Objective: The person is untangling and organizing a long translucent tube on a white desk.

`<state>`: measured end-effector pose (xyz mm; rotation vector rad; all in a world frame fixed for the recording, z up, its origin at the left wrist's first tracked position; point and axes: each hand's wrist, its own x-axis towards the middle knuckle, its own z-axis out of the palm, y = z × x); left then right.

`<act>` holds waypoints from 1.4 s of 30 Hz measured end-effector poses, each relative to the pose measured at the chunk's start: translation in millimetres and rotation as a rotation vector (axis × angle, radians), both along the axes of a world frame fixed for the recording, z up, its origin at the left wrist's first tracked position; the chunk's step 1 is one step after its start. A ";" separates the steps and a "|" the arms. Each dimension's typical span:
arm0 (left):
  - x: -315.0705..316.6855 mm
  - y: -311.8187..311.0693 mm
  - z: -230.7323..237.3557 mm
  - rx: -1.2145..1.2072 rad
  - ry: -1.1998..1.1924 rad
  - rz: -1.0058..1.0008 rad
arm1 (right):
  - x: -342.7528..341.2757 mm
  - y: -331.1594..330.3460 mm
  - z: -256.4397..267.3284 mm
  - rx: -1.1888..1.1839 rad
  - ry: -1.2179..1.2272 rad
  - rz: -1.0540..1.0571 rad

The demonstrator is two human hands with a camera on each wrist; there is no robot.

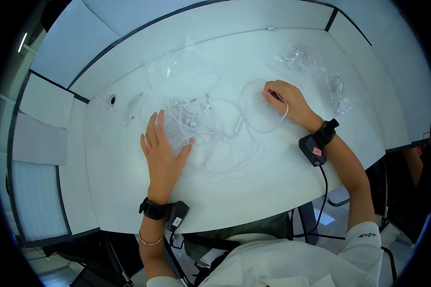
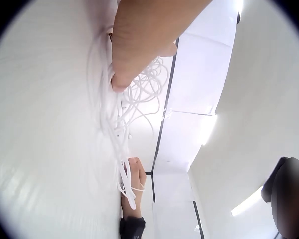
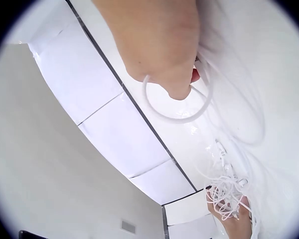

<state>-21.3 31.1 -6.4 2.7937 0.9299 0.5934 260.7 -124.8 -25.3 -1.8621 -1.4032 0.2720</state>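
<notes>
A tangle of white earphone cables [image 1: 182, 112] lies on the white table, with small earbuds and a gold-coloured plug among the strands. My left hand [image 1: 162, 148] rests at the tangle's near left side, fingers extended and thumb spread out against the strands. Farther right, my right hand [image 1: 289, 103] pinches a white earphone cable between thumb and curled fingers. From that grip a cable loop [image 3: 177, 120] bows out round the hand in the right wrist view. Long loose loops stretch over the table between both hands, joined at a slim white splitter [image 1: 238, 124]. My right fingertips are partly hidden.
Clear plastic bags with white items [image 1: 297, 57] lie at the back right, and another such bag [image 1: 337, 93] sits nearer the right edge. At the left lie a small bagged item [image 1: 133, 107] and a dark round spot [image 1: 112, 99]. Low partition walls [image 1: 215, 21] enclose the table.
</notes>
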 end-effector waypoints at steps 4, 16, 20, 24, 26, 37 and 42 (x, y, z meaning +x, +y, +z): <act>-0.5 -0.6 0.8 0.000 0.004 0.002 | -0.8 -0.2 1.1 0.029 -0.024 0.004; 1.2 -1.0 1.1 -0.042 0.016 0.017 | 1.3 0.2 0.1 0.027 -0.022 0.007; -0.2 0.0 0.2 -0.065 0.000 0.009 | 2.1 0.6 -0.6 0.014 -0.004 0.024; 3.3 -2.7 6.1 0.036 0.009 0.007 | 3.0 -0.3 2.4 0.029 0.268 -0.029; 4.6 -6.4 13.1 0.119 0.026 -0.008 | 5.5 1.4 -2.2 0.185 0.509 -0.079; -0.7 0.6 14.8 0.156 -0.088 0.016 | 37.4 -16.1 29.3 0.499 0.913 -0.193; -2.6 4.4 11.6 0.122 -0.139 0.022 | 46.1 -20.4 21.3 0.576 0.880 -0.228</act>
